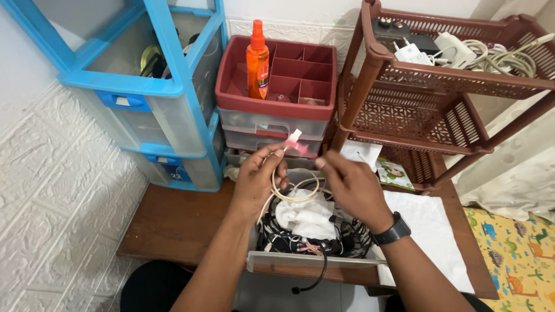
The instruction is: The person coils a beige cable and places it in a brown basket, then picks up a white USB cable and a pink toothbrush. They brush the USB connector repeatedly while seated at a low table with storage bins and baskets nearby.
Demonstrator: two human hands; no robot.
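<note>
Pinching a cream cable point(287, 186), left hand point(258, 184) hovers over wooden table point(173, 222); right hand point(351, 186) open.

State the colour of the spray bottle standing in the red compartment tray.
Orange, with a matching orange nozzle; the spray bottle shows best in the head view.

Orange spray bottle point(257, 60) stood upright in the red organizer's left compartment, well above and beyond your left hand point(257, 184), with a printed label band around its middle. Small green-and-white printed packet point(395, 174) lay flat just right of your right hand point(352, 186), under the brown rack. White label tab on the blue drawer point(122, 101), far left of both hands. No screens visible.
</note>
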